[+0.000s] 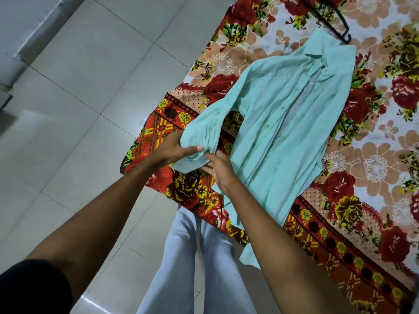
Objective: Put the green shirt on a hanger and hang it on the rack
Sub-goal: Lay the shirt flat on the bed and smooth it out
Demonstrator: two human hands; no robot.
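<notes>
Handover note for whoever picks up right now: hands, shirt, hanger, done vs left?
Left hand: grips the cuff end of the green shirt, at its sleeve.
Right hand: fingers pinch the same cuff.
Shirt: spread front-up and unbuttoned on the floral bedsheet, collar far from the person.
Black hanger: on the sheet just beyond the collar, untouched.
Done: shirt laid out.
Left: insert hanger, carry to rack; no rack in view.

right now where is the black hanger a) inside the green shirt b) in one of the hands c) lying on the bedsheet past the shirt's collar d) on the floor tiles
c: the black hanger lies on the floral bedsheet just beyond the collar of the green shirt, while both hands, left hand and right hand, hold a sleeve cuff.
</notes>
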